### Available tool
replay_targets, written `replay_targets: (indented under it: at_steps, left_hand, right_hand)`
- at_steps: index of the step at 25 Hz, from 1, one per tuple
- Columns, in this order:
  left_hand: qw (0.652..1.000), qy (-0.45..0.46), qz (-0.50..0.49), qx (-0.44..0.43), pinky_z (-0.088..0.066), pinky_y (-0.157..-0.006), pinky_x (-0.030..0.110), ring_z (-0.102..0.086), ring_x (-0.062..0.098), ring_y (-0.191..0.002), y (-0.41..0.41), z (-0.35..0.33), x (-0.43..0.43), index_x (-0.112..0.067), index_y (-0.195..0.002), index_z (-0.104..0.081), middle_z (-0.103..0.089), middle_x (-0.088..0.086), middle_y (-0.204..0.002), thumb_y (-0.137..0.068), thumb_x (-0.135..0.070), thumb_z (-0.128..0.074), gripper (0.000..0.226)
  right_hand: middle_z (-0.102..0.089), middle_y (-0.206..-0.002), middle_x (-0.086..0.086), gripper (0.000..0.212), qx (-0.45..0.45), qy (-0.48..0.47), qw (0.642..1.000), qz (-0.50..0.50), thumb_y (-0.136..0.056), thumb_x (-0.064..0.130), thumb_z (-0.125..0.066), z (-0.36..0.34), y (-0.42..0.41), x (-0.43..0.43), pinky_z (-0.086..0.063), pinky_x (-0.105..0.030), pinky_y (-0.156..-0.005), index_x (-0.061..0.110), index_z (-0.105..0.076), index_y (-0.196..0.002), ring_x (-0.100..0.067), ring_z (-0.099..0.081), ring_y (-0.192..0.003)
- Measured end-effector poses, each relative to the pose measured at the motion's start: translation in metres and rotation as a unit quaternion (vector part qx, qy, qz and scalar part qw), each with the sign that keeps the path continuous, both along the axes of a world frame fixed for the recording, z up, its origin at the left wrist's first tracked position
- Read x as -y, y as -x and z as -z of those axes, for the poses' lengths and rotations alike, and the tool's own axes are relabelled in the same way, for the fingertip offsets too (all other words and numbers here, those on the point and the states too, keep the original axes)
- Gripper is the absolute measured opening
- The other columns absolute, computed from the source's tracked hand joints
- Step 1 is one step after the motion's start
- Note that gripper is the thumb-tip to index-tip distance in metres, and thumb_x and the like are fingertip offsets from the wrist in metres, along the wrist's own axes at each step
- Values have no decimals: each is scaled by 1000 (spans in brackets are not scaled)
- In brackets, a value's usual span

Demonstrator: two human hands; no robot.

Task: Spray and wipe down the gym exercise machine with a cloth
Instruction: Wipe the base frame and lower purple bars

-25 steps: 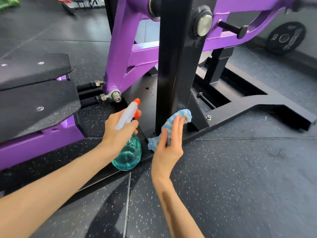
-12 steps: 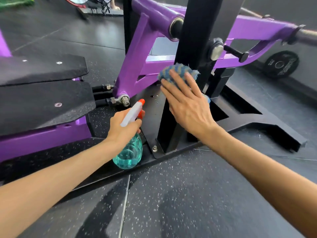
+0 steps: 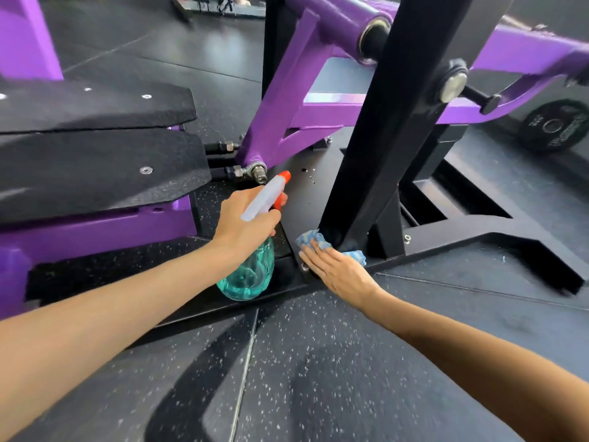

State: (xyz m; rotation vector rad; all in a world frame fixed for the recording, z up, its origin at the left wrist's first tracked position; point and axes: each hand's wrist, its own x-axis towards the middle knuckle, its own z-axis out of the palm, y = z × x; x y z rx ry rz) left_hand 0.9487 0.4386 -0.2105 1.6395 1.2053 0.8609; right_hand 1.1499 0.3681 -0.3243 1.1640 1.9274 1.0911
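The machine has a black upright post (image 3: 389, 138) on a black base plate (image 3: 306, 199) and a purple swing arm (image 3: 287, 100). My left hand (image 3: 245, 224) grips a spray bottle (image 3: 251, 269) with a teal body, white head and orange nozzle, held just left of the post's foot. With straight fingers, my right hand (image 3: 338, 272) presses a blue and white cloth (image 3: 310, 239) against the bottom of the post where it meets the base plate. Part of the cloth is hidden under my fingers.
Black textured foot plates (image 3: 95, 161) on a purple frame lie to the left. The black base frame (image 3: 497, 231) stretches right across the speckled rubber floor (image 3: 318, 378). A black weight plate (image 3: 554, 129) leans at the far right. Water drops sit on the base plate.
My right hand has wiped with the cloth up the post to about mid-height and come back down to its foot. The left hand has held the bottle nearly still.
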Motion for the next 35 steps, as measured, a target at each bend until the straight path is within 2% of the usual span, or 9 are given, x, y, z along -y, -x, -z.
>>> replay_targets:
  at_steps: [7,11,14,16,19,23,27,33,35]
  left_hand:
    - [997,9,37,-68,-43,-53,5,-63,12,-56,12,7,7,-8,-94,-70,-70,7,-84,-82,0,-56,20]
    - [998,23,38,-55,-45,-52,8,-58,3,-47,26,13,4,-13,-97,-71,-71,1,-95,-83,2,-56,25]
    - [998,22,27,-58,-44,-51,8,-53,0,-46,41,12,-3,-12,-93,-70,-69,0,-86,-82,3,-55,25]
    - [997,19,16,-67,-43,-51,9,-51,1,-46,48,14,-2,-15,-85,-70,-69,-2,-77,-79,4,-54,25]
    - [996,23,14,-84,-41,-51,8,-51,0,-47,57,17,0,-18,-82,-70,-66,-9,-68,-76,4,-54,28]
    - [995,38,15,-91,-43,-53,12,-57,7,-55,67,19,-1,-17,-83,-69,-68,-9,-67,-78,2,-54,25]
    - [988,14,98,-122,-42,-59,19,-48,0,-48,54,5,-2,-8,-89,-70,-58,-16,-50,-81,2,-55,20]
    - [991,4,132,-22,-39,-48,11,-47,5,-45,21,-63,-29,-9,-81,-67,-66,-6,-63,-76,8,-53,22]
    - [990,-3,143,-5,-40,-48,12,-48,5,-49,10,-85,-36,-14,-77,-66,-71,7,-82,-76,9,-52,27]
  right_hand:
    - [-6,-156,-25,57,-111,-297,948,15,-94,5,-14,-122,9,-18,-3,-40,-119,-8,-2,-148,-33,-10,-146]
    - [-25,-150,-26,65,-163,-92,979,79,-96,21,-40,-43,22,-11,-22,-40,-115,-11,-11,-145,-36,-28,-139]
    - [-63,-98,-12,56,-427,-124,877,182,-61,2,-72,-2,61,-33,-52,-36,-80,1,-60,-115,-29,-63,-88]
    - [-58,-121,-20,58,-518,-1,834,190,-71,-1,-51,36,111,-32,-45,-43,-96,-3,-50,-129,-35,-57,-109]
    - [-21,-155,-16,66,-487,95,861,107,-83,11,-26,79,122,-20,-19,-39,-118,3,-20,-149,-30,-19,-144]
    - [-38,-147,-18,69,-533,8,826,183,-75,-1,-64,75,71,-25,-32,-35,-111,-4,-40,-140,-28,-37,-137]
    - [-38,-147,-19,76,-584,90,770,242,-66,-6,-59,63,133,-24,-31,-36,-112,-2,-41,-139,-32,-38,-136]
    - [-64,-121,-9,46,-409,89,900,122,-66,18,-81,-42,75,-38,-41,-33,-98,9,-70,-110,-26,-59,-113]
    - [-42,-144,-21,51,-254,34,951,175,-87,21,-63,-96,62,-43,-25,-40,-112,-2,-53,-131,-35,-34,-136]
